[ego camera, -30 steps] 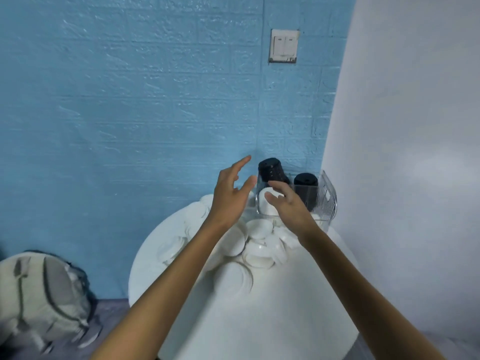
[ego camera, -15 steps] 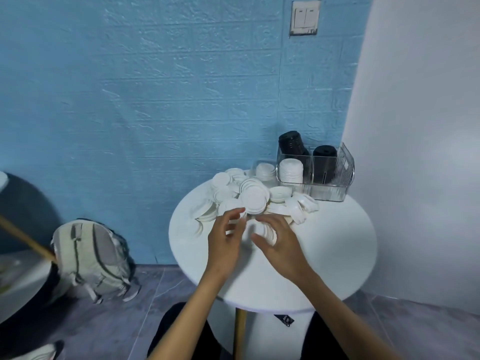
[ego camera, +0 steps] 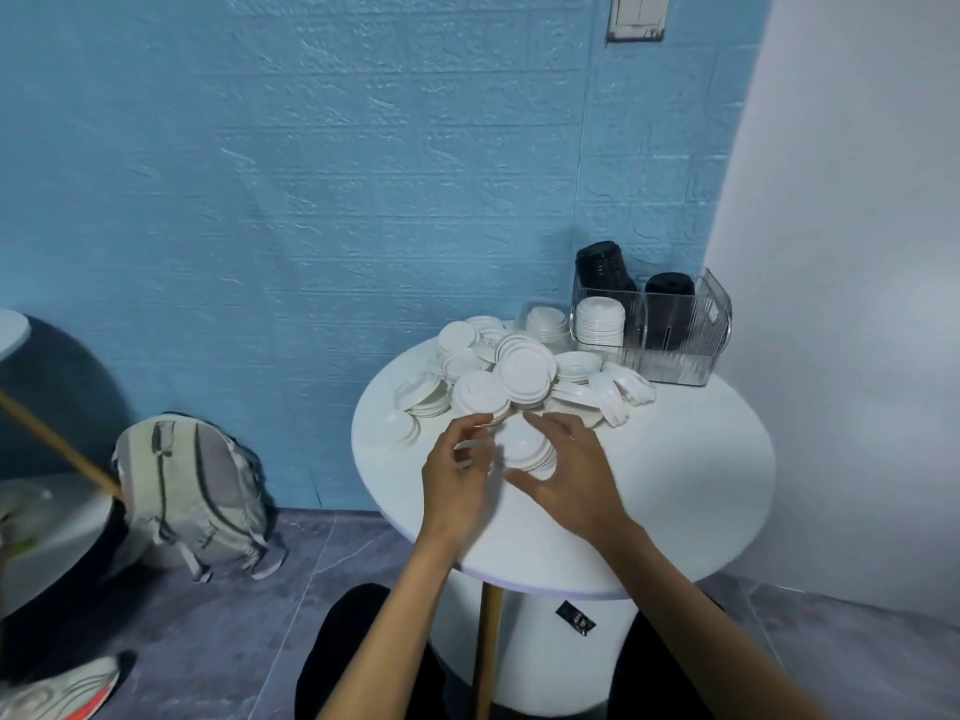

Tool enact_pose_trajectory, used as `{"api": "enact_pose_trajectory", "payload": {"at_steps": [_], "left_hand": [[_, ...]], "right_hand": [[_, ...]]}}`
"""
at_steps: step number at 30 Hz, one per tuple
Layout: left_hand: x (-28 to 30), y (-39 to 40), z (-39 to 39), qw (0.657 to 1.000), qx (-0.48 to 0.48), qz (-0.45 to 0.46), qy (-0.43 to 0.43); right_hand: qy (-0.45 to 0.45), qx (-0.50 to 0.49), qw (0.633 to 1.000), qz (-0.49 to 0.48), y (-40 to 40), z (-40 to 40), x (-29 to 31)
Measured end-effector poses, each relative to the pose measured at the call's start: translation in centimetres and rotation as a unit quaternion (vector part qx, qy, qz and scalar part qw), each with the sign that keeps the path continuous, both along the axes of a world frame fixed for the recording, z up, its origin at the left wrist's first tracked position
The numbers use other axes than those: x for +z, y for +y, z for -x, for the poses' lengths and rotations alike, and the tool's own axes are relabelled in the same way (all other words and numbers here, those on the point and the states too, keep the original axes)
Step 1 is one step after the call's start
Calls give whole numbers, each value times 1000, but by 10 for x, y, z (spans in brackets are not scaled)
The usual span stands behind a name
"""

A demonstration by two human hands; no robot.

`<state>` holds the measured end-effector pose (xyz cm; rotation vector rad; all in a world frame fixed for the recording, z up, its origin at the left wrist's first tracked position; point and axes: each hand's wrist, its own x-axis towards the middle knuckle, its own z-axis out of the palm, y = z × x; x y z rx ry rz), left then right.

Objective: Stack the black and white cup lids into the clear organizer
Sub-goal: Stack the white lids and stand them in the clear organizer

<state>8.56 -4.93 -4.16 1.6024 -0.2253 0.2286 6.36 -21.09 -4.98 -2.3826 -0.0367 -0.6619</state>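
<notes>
Partly done, by the look of it: in the clear organizer (ego camera: pixel 675 350), set at the far right edge of the round white worktop (ego camera: pixel 691 491), stand two dark columns of black lids (ego camera: pixel 605 270) at the back and one neat column of white lids (ego camera: pixel 600 322) at the front left, with the front right bay seemingly bare, though hard to tell through the ribbed plastic. Much left to do: a loose heap of white lids (ego camera: pixel 519 371) sprawled across the far half of the worktop, just beside the organizer, some flat, some tilted on edge, some already nested in short piles; no loose black lids to be seen. Nearer in, a small stack of white lids (ego camera: pixel 530 446) gathered between the two hands, left hand (ego camera: pixel 454 480) curled at its left edge and seemingly pinching the rim, right hand (ego camera: pixel 576 475) cupped round its right side with thumb below; exact contact blurred. Thin moulded discs, matte, raised rims and shallow domed centres, light and slippery, apt to nest. Organizer of hard transparent plastic, fluted walls, rounded corners. Worktop smooth and glossy-white. Behind, a blue wall (ego camera: pixel 363 200) embossed like rough brick.
</notes>
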Motion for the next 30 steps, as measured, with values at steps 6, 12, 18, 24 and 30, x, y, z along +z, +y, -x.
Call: {"api": "enact_pose_trajectory", "payload": {"at_steps": [6,12,18,24,30], "left_hand": [[-5,0,-5,1000,-11,1,5],[-5,1,-4,1000,-6,16,16],[-2,4,-4,996,-35,72,31],[0,4,6,988,-137,61,48],[-4,6,7,982,-166,-86,24]], "right_hand": [[12,-6,1000,10,-3,-12,-5],[-43,-13,997,-63,-8,2,10],[-44,36,997,-61,-11,58,6],[33,81,996,-5,-12,71,-14],[86,120,989,-5,-21,56,-5]]}}
